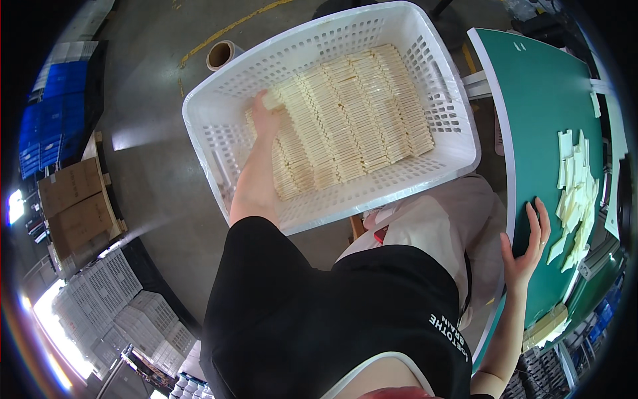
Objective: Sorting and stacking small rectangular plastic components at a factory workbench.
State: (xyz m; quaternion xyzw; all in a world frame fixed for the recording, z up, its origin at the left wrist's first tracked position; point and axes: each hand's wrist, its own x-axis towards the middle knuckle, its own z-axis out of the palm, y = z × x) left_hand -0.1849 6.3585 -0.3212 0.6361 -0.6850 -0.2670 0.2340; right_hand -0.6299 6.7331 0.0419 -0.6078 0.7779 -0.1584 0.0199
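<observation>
A large white perforated plastic basket (319, 34) stands in front of me, tilted in the view. Inside lie thin cream-coloured flat pieces (352, 100), packed on edge in several tight rows. My left hand (267, 121) reaches to the left end of these rows, its fingers closed on a small cream piece (272, 102); how many pieces it grips I cannot make out. At the right, my right hand (527, 251) rests at the edge of a green-topped table (531, 120), fingers spread and holding nothing. Just beyond its fingertips is a loose pile of cream strips (577, 193).
A brown cardboard tube (222, 55) stands on the floor behind the basket. Cardboard boxes (76, 199) on a pallet and blue crates (63, 100) are at the left. Stacked white crates (126, 319) sit at lower left. The table's pale edge (500, 100) runs close beside the basket.
</observation>
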